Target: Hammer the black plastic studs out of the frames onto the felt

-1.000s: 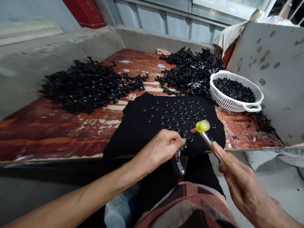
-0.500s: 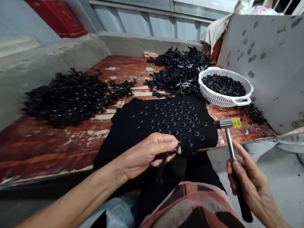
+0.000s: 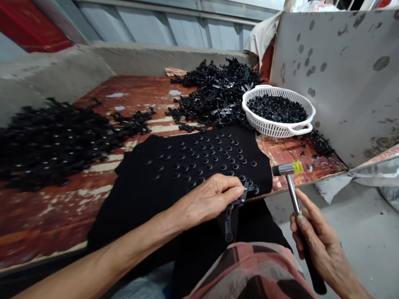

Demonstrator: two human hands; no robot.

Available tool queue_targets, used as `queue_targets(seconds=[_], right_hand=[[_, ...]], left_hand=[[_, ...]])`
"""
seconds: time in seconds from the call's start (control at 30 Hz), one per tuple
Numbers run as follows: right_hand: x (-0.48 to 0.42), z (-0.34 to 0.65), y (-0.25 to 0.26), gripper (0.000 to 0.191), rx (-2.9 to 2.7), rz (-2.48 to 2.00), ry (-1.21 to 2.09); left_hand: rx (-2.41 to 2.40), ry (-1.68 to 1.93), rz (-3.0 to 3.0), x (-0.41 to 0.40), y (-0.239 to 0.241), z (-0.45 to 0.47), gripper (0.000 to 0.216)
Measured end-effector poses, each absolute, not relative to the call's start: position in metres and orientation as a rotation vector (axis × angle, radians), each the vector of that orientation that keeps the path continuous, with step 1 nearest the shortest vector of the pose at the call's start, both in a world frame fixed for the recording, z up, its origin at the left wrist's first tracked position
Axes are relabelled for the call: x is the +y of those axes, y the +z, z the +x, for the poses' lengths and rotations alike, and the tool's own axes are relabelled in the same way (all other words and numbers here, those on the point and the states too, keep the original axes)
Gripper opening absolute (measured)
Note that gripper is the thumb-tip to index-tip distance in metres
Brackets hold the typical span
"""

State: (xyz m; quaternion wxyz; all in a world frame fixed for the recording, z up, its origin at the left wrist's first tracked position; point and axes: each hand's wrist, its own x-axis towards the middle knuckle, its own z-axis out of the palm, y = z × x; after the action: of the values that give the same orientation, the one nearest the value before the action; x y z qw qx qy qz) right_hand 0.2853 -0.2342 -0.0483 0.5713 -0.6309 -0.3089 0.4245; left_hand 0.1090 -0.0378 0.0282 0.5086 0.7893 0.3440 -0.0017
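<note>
Pinched between the thumb and fingers of my left hand point(image 3: 215, 195) is a black jointed plastic part point(image 3: 229, 222). One arm of it hangs down over the front edge; its upper end lies over the small round black caps point(image 3: 223, 167) at the near right of a black cloth point(image 3: 140, 178). Whether that end touches a cap, I cannot tell. The caps are spread in loose rows over the cloth. My right hand point(image 3: 314, 232) is wrapped round the black grip of a small mallet point(image 3: 288, 169), which has a black face and a yellow face. The mallet head hovers right of the cloth.
A white oval basket point(image 3: 271, 131) full of black caps stands at the back right. Heaps of black jointed parts lie at the left point(image 3: 56, 141) and back middle point(image 3: 218, 91) of the worn red-brown table point(image 3: 102, 89). A spotted grey panel point(image 3: 336, 83) borders the right side.
My left hand has brought the jointed part to the caps at the cloth's near right, and the part is spread wider. The mallet stays raised in my right hand. The view has shifted right.
</note>
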Motion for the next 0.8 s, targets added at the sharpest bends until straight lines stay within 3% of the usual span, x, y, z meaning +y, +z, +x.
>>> queue_targets(seconds=[0.8], right_hand=[[-0.226,0.275,-0.035,0.048,-0.743,-1.523,1.019]], left_hand=[[0.879,-0.033,1.841,-0.034,0.027,0.113,0.035]])
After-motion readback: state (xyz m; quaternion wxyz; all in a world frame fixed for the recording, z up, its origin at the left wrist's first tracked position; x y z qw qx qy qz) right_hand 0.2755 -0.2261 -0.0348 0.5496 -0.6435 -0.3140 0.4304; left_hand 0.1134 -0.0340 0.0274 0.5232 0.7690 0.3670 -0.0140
